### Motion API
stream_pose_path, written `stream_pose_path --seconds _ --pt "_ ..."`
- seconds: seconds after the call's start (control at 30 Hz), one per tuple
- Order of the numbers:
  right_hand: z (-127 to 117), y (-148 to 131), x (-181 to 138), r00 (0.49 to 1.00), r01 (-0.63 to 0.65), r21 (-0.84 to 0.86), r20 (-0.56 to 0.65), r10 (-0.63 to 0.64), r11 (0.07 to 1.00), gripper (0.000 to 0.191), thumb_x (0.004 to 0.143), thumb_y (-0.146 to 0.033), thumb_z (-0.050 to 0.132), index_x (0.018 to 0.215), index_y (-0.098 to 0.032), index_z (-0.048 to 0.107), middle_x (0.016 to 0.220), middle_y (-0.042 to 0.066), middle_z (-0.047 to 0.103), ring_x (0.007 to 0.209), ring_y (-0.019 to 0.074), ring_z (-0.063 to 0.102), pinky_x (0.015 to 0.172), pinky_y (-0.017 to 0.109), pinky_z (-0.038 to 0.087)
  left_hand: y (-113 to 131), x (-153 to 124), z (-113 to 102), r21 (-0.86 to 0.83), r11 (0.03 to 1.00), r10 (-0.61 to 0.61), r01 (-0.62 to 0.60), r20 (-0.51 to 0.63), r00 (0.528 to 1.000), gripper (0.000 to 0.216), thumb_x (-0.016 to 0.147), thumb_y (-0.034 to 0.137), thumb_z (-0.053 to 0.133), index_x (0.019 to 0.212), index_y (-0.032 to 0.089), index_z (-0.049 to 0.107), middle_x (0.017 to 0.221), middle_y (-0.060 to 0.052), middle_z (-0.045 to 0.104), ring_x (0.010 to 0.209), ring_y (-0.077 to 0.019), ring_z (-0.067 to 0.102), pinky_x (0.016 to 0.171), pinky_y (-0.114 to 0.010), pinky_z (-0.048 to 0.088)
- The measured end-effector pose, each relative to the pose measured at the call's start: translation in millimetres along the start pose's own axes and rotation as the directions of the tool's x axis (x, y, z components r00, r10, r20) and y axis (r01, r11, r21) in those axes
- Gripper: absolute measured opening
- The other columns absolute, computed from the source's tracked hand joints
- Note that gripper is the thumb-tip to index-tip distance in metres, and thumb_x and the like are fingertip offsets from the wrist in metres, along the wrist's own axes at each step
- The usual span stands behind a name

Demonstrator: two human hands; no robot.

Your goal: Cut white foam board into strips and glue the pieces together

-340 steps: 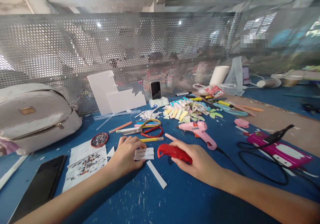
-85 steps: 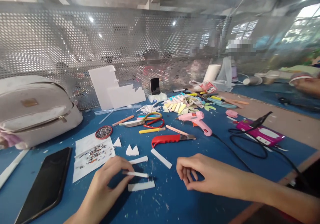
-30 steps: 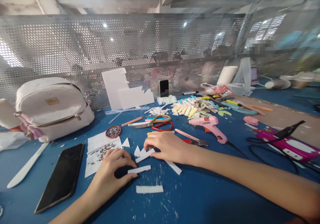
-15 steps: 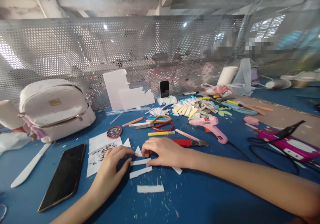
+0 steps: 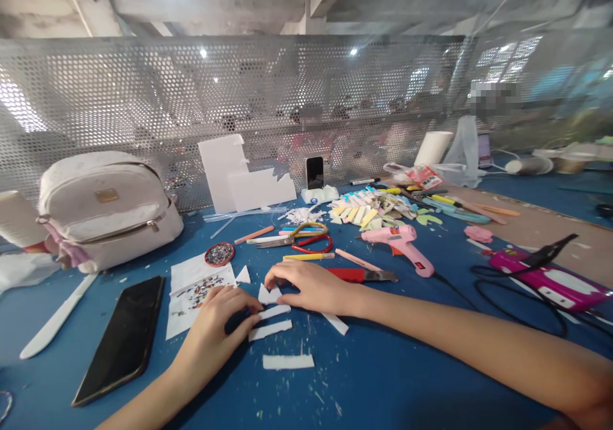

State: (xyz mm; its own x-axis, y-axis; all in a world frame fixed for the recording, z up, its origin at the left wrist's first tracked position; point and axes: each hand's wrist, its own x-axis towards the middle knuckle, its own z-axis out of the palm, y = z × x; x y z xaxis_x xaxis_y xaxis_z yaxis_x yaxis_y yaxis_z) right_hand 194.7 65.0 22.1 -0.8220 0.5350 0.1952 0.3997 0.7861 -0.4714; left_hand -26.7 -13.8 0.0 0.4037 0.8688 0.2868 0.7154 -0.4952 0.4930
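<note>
My left hand (image 5: pixel 215 328) is curled, its fingertips pinching the left end of a white foam strip (image 5: pixel 274 312) that lies on the blue table (image 5: pixel 383 379). My right hand (image 5: pixel 311 286) reaches across from the right, with its fingers closed on the strip's other end. Its thumb is next to small white foam triangles (image 5: pixel 265 294). A second strip (image 5: pixel 269 331) lies just below, a third strip (image 5: pixel 288 361) is nearer to me, and another strip (image 5: pixel 335 323) pokes out under my right wrist.
A red utility knife (image 5: pixel 364 275) and a pink glue gun (image 5: pixel 400 245) lie behind my right hand. Left are a sequin-strewn paper (image 5: pixel 191 283), a black phone (image 5: pixel 122 337) and a white backpack (image 5: pixel 105 206). Scissors (image 5: pixel 297 238), foam scraps and a magenta device (image 5: pixel 550 280) with black cable lie around.
Since half a second ago, my left hand has closed onto the upper strip's left end. My right hand has shifted slightly up, and the strip has tilted.
</note>
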Motion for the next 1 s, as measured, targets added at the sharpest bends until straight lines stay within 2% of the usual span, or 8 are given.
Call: stream_pose_path --seconds 0.13,0.27,0.4,0.53,0.7,0.8,0.87,1.0 --pt "-5 -3 0 1.0 0.018 0.01 0.011 -0.018 1.0 0.023 0.084 -0.011 0.068 0.104 -0.021 0.063 0.105 0.002 0.069 0.102 0.02 0.06 0.082 0.028 0.044 5 -2 -2 0.079 0.997 0.023 -0.025 0.024 0.999 0.03 0.082 0.044 0.072 0.108 0.028 0.066 0.097 -0.002 0.072 0.092 -0.0261 0.062 0.091 -0.043 0.036" --pt "-15 -13 -2 1.0 0.008 0.005 0.001 -0.008 1.0 0.01 0.087 -0.018 0.066 0.097 -0.019 0.064 0.098 0.003 0.067 0.092 0.0185 0.061 0.075 0.026 0.042 7 -2 -2 0.14 0.989 0.04 -0.046 0.045 0.998 0.02 0.086 0.032 0.069 0.105 0.027 0.067 0.098 -0.001 0.07 0.09 -0.0232 0.062 0.093 -0.044 0.034" --pt "-20 -35 -12 0.981 0.013 -0.06 0.193 -0.001 0.998 0.021 0.083 -0.039 0.071 0.084 -0.02 0.062 0.078 -0.003 0.066 0.075 0.0159 0.062 0.057 0.024 0.033 6 -1 -1 0.148 0.988 0.04 -0.048 0.052 0.998 0.015 0.086 0.03 0.068 0.101 0.027 0.068 0.095 -0.001 0.07 0.087 -0.0225 0.061 0.091 -0.044 0.035" --pt "-16 -52 -22 0.943 0.077 -0.155 0.331 -0.021 0.985 0.024 0.077 -0.038 0.075 0.086 -0.02 0.064 0.087 -0.001 0.069 0.087 0.0195 0.065 0.055 0.026 0.029 7 -4 -1 0.11 0.993 0.045 -0.043 -0.013 0.999 0.018 0.088 0.029 0.066 0.106 0.027 0.067 0.1 -0.003 0.068 0.094 -0.0251 0.06 0.092 -0.045 0.035" --pt "-18 -46 -19 0.934 -0.039 0.108 0.358 -0.002 0.993 0.004 0.08 -0.02 0.071 0.082 -0.018 0.068 0.078 -0.002 0.068 0.072 0.0132 0.062 0.056 0.022 0.036 10 -7 -3 -0.138 0.99 -0.008 -0.006 -0.099 0.995 0.016 0.097 0.026 0.05 0.101 0.024 0.066 0.098 -0.005 0.068 0.095 -0.0229 0.061 0.087 -0.038 0.042" --pt "-19 -33 -10 0.958 -0.15 0.405 0.285 0.031 0.902 0.005 0.082 -0.02 0.067 0.086 -0.016 0.068 0.078 -0.001 0.066 0.069 0.011 0.058 0.061 0.021 0.041 10 -7 -2 -0.289 0.957 -0.065 0.03 -0.112 0.992 0.02 0.098 0.023 0.046 0.099 0.024 0.065 0.095 -0.003 0.068 0.092 -0.0202 0.063 0.083 -0.032 0.047" --pt "-17 -26 -6 0.955 -0.254 0.593 0.279 0.102 0.764 0.007 0.083 -0.021 0.066 0.088 -0.015 0.066 0.074 -0.002 0.062 0.066 0.0101 0.055 0.06 0.02 0.042 10 -6 1 -0.345 0.937 -0.097 0.052 -0.116 0.988 0.018 0.095 0.02 0.048 0.099 0.024 0.065 0.094 -0.003 0.067 0.092 -0.02 0.063 0.083 -0.031 0.048" --pt "-10 -20 -2 0.935 -0.355 0.763 0.299 0.193 0.54 0.012 0.086 -0.025 0.063 0.089 -0.015 0.059 0.065 -0.004 0.056 0.054 0.0078 0.051 0.05 0.019 0.039 7 -7 7 -0.565 0.814 -0.205 0.133 -0.065 0.977 0.015 0.09 0.025 0.058 0.103 0.022 0.065 0.098 -0.004 0.067 0.092 -0.0202 0.065 0.085 -0.031 0.051"
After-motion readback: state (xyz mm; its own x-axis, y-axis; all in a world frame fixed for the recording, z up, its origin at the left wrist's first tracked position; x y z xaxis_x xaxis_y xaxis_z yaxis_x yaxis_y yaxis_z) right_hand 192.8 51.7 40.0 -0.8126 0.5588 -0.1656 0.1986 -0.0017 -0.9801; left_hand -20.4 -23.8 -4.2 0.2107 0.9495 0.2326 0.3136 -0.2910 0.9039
